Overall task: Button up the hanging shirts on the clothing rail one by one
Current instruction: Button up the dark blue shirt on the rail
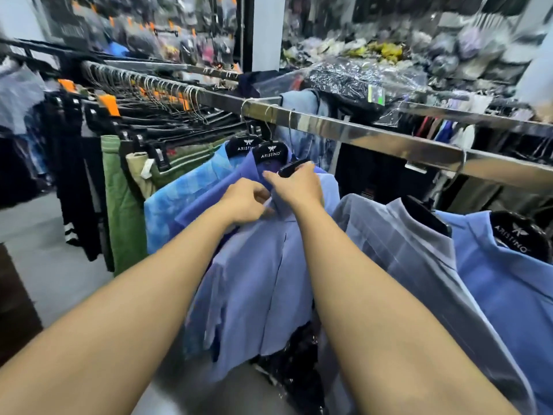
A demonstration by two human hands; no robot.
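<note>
A light blue shirt (pixel 257 289) hangs from the chrome clothing rail (pixel 374 136) in front of me, its front placket running down the middle. My left hand (pixel 245 202) pinches the fabric at the collar from the left. My right hand (pixel 299 187) grips the collar area from the right, fingers over the black hanger (pixel 291 168). The top button is hidden under my fingers. A darker purple-blue shirt (pixel 209 202) and a tie-dye blue shirt (pixel 176 199) hang just to the left. A grey-blue shirt (pixel 404 250) and a brighter blue shirt (pixel 508 289) hang to the right.
Black hangers labelled ARISTINO (pixel 270 152) hold the shirts. Green trousers (pixel 122 211) and dark garments (pixel 74 181) hang on the left rail. Plastic-wrapped dark clothing (pixel 359 79) lies on top behind the rail. Grey floor (pixel 45 253) shows at the left.
</note>
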